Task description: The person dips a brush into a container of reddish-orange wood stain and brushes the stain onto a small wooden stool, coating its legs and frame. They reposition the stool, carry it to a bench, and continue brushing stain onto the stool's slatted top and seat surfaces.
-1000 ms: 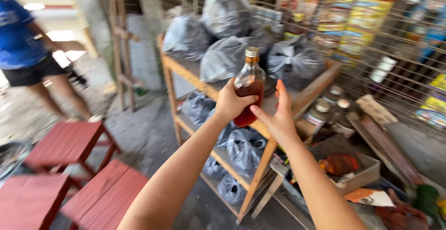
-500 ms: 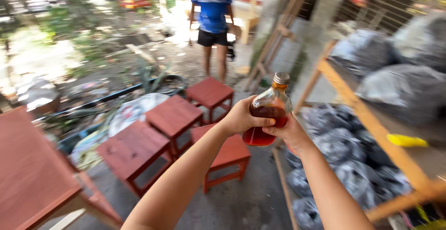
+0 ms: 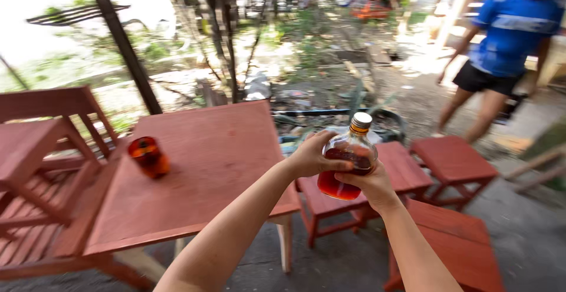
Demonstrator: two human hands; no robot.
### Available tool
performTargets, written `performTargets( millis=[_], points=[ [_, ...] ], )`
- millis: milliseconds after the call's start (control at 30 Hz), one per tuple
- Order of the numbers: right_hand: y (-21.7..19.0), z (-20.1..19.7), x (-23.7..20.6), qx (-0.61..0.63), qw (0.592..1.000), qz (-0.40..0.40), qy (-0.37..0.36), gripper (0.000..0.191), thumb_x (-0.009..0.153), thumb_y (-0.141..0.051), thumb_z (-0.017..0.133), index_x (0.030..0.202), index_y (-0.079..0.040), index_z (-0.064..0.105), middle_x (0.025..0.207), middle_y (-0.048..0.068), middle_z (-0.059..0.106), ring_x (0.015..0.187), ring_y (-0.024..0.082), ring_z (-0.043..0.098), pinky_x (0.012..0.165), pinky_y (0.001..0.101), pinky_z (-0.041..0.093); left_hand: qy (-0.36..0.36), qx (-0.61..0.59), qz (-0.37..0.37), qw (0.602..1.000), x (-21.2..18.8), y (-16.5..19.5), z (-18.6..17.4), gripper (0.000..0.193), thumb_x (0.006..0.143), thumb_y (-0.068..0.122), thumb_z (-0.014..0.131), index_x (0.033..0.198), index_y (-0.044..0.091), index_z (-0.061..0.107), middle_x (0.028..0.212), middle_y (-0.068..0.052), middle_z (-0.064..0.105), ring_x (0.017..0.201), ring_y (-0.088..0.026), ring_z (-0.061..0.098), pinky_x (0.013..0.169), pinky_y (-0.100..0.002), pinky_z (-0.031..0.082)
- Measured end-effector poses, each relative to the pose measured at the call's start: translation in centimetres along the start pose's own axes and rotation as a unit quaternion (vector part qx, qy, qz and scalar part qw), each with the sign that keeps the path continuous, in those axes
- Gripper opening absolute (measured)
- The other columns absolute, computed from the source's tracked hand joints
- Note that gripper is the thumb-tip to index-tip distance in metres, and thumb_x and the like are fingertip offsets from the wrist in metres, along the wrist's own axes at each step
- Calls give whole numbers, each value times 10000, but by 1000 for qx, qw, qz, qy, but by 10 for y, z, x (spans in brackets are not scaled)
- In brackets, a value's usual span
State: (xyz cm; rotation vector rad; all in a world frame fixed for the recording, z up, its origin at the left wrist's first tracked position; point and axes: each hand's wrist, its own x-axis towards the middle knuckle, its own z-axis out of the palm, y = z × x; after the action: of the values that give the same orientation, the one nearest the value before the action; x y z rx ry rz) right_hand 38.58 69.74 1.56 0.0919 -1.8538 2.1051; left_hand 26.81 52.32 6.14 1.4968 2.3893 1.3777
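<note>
view swings from stacked stools to red wooden table, both hands, left hand and right hand, fingers wrapped around capped round glass bottle of amber liquid midair beside table edge, loose grip could drop it.

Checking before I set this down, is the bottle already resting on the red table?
No, the bottle is held up by both hands, beyond the red table's edge.
</note>
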Motion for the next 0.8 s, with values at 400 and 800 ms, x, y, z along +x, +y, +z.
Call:
performTargets(
  millis=[400, 800],
  points=[
    [121, 225, 191, 56, 986, 64, -143, 610, 675, 39, 877, 1230, -53, 640, 1137, 91, 741, 1033, 220, 715, 901, 420, 614, 227, 195, -56, 953, -57, -144, -228, 417, 1008, 452, 602, 1333, 192, 628, 1099, -44, 716, 1196, -271, 606, 1055, -459, 429],
    [170, 343, 364, 25, 944, 82, -317, 738, 653, 13, 878, 1338, -61, 612, 1143, 71, 746, 1031, 172, 713, 911, 381, 606, 142, 486, -155, 848, -35, -263, -371, 417, 1005, 559, 497, 1030, 189, 686, 1088, -21, 680, 1161, -230, 547, 1092, -489, 336]
  ],
)
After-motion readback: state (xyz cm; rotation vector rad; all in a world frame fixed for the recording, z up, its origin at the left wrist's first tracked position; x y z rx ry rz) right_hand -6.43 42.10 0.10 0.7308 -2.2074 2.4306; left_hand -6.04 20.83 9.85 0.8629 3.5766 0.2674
